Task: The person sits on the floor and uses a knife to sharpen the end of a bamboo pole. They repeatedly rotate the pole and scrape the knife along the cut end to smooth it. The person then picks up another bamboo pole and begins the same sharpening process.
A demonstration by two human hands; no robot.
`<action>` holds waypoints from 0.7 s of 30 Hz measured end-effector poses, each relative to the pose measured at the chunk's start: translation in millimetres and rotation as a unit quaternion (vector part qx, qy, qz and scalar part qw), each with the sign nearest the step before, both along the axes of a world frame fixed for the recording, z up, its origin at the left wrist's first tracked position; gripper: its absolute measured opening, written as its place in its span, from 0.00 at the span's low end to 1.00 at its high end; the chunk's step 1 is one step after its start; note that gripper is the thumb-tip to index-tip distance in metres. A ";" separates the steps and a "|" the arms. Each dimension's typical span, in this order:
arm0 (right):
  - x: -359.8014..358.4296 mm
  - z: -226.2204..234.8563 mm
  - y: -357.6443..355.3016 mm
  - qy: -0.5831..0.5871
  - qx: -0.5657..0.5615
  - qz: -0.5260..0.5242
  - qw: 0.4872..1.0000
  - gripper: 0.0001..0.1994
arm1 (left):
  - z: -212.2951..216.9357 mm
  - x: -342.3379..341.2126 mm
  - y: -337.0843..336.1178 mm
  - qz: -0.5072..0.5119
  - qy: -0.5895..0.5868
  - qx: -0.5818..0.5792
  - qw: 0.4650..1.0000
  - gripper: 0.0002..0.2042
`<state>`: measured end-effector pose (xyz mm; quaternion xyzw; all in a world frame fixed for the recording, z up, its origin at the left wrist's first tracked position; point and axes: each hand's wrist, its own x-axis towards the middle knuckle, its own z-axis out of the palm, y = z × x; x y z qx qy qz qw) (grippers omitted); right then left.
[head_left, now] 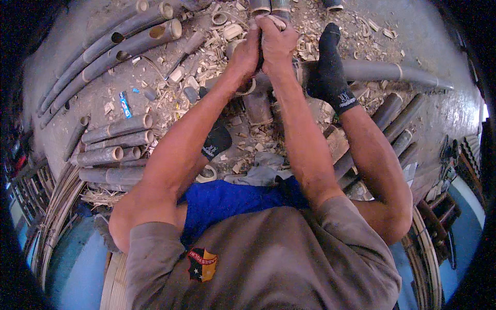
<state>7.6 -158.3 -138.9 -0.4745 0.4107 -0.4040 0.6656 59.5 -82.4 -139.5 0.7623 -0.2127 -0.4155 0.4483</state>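
My left hand and my right hand are clasped together around a dark tool handle, stretched out in front of me. Its lower end is hidden between my palms. Just beneath the hands lies a long grey bamboo pole running to the right, and a short bamboo section stands below them. My right foot in a black sock rests on the pole. My left foot, also in a black sock, is tucked under my left forearm.
Cut bamboo tubes are stacked at left, longer poles at upper left. Wood chips and shavings cover the concrete floor. More bamboo pieces lie at right. A small blue object sits on the floor.
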 end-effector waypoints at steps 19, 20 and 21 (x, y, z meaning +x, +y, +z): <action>74.1 -34.2 37.5 0.104 -0.006 0.323 0.941 0.12 | -28.1 -1.4 61.9 0.209 -0.075 -0.058 0.973 0.36; 77.3 -36.0 39.3 0.117 -0.043 0.346 0.930 0.13 | -27.9 -6.3 65.6 0.234 -0.085 -0.078 0.965 0.34; 75.1 -37.7 40.9 0.157 -0.104 0.404 0.895 0.19 | -26.5 -13.7 70.7 0.253 -0.115 -0.090 0.956 0.32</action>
